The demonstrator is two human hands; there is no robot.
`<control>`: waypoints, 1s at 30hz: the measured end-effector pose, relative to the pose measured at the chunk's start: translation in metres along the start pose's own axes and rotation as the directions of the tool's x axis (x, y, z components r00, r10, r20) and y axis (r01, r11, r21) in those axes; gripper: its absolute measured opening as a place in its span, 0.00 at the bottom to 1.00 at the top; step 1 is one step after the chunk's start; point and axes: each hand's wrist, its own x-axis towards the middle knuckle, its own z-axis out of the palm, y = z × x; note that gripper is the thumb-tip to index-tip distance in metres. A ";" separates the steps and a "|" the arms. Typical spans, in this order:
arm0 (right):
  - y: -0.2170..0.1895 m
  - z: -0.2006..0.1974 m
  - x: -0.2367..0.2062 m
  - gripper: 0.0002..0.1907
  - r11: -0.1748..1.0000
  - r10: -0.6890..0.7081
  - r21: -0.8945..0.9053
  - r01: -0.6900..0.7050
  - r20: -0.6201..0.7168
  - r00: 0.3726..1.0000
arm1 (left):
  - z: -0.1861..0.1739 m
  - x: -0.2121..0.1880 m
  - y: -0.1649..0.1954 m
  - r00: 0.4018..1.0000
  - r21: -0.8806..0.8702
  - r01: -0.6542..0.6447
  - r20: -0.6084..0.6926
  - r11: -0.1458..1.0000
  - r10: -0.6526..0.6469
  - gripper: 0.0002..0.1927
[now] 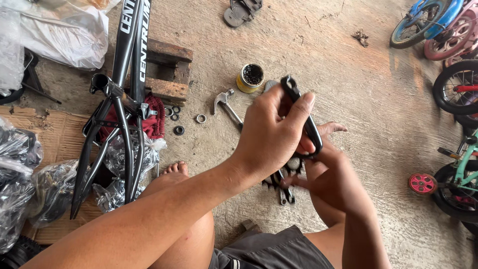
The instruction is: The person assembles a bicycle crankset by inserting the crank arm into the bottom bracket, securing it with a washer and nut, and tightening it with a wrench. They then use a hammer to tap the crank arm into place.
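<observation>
Head view: left hand point(271, 132) wraps tight around a black crank point(303, 117). Right hand point(326, 174) pinches its low end, over a chainring point(279, 180) on the floor point(348, 89).

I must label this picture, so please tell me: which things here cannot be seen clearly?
Head view only:
- Chainring: mostly hidden behind the left hand and right hand.
- Black crank arm: its lower end is covered by both hands.
- Bicycle frame: cut off by the top edge.
- Small bicycles: cut off by the right edge.
</observation>
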 end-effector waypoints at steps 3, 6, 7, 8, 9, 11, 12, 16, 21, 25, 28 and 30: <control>-0.004 -0.002 0.001 0.39 0.999 0.001 0.037 0.001 -0.054 0.999 | 0.003 -0.001 0.000 1.000 0.019 0.011 0.021 1.000 -0.011 0.13; -0.007 -0.001 0.002 0.40 0.998 0.039 0.040 -0.041 0.056 0.998 | 0.003 -0.001 -0.001 1.000 0.037 -0.014 0.024 0.999 0.013 0.13; -0.007 0.000 0.002 0.38 0.998 0.056 0.036 -0.060 0.110 0.992 | 0.003 -0.001 -0.001 1.000 0.035 -0.019 0.009 0.999 0.019 0.13; -0.006 0.000 0.002 0.37 0.999 0.005 0.035 -0.007 0.054 0.999 | 0.002 0.000 -0.001 1.000 0.033 -0.025 -0.008 0.999 0.025 0.14; -0.005 0.000 0.001 0.36 0.998 -0.047 0.033 0.047 0.001 0.999 | 0.001 0.000 -0.001 1.000 0.027 -0.010 0.002 1.000 0.010 0.14; -0.003 0.000 0.000 0.37 0.995 -0.093 0.041 0.095 -0.037 0.995 | 0.000 0.000 -0.001 1.000 0.021 0.021 0.017 1.000 -0.022 0.14; -0.001 0.000 0.000 0.39 0.995 -0.087 0.051 0.088 -0.025 0.996 | 0.000 0.000 -0.001 1.000 0.026 0.004 0.013 1.000 -0.004 0.14; 0.005 0.003 -0.003 0.38 0.997 0.076 -0.008 -0.076 0.069 0.995 | 0.001 0.000 -0.001 1.000 0.038 -0.003 0.004 0.999 0.003 0.13; 0.005 0.003 -0.002 0.34 0.998 -0.010 0.057 0.010 -0.014 1.000 | 0.001 -0.001 0.000 1.000 0.027 0.009 0.014 1.000 -0.010 0.14; -0.002 0.005 -0.002 0.38 0.999 -0.012 -0.035 0.011 -0.034 0.999 | 0.001 0.000 0.000 1.000 0.000 0.005 0.006 1.000 -0.005 0.13; -0.005 0.007 -0.002 0.36 0.999 0.031 -0.003 -0.032 -0.061 0.998 | 0.000 0.002 0.000 1.000 -0.021 0.015 -0.013 1.000 -0.016 0.13; -0.006 0.007 -0.003 0.32 0.999 -0.041 -0.039 0.038 -0.084 0.996 | 0.000 0.002 -0.001 1.000 -0.007 0.016 -0.022 1.000 -0.016 0.13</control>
